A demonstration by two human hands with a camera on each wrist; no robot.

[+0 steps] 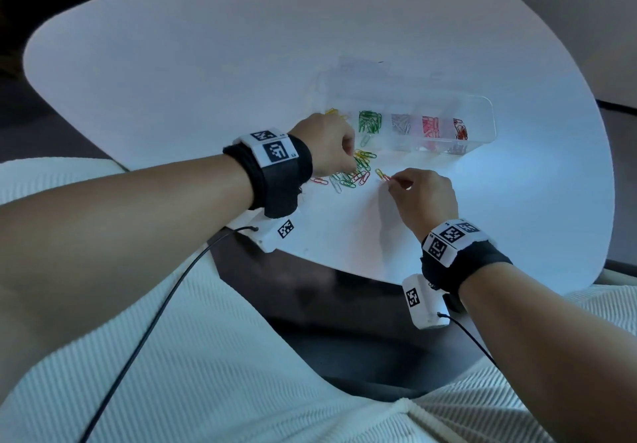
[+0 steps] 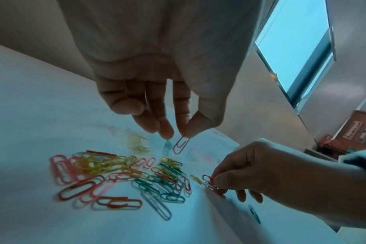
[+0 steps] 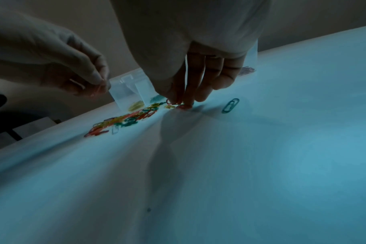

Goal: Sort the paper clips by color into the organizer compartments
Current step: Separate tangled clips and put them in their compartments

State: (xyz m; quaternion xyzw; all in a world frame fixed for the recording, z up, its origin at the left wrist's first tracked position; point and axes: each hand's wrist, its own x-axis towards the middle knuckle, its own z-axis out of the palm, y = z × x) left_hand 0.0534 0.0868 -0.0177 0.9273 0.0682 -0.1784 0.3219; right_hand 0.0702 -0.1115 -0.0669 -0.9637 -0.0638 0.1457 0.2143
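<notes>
On the left, the person's left hand (image 1: 329,143) hangs over the near-left end of the clear organizer (image 1: 484,108), just above the loose pile of paper clips (image 1: 353,172) on the white table (image 1: 172,74). The left wrist view shows its thumb and forefinger closed tip to tip on the top of a red clip (image 2: 181,145), which dangles straight down clear of the table; the other three fingers (image 2: 155,118) hang loosely curved beside the pinch and hold nothing. The pile below mixes pink, red, yellow, green and pale blue clips, overlapping one another.

Behind the pile, the organizer's compartments run left to right: yellow clips (image 1: 333,113) at the left end, partly hidden by the left hand, then green clips (image 1: 370,121), grey clips (image 1: 401,124), pink clips (image 1: 431,126) and red clips (image 1: 461,130).

To the right of the pile, the right hand (image 1: 422,198) is lowered to the tabletop with its fingers bunched narrowly. Its thumb and forefinger close on a red paper clip (image 2: 208,179) at the table surface, just beside a single yellow clip (image 2: 196,180); whether that red one is linked to another clip under the fingertips cannot be told. The remaining fingers curl down with their tips at the table. Farther right, apart from everything else, one blue-green clip (image 3: 230,105) lies flat on the table.
</notes>
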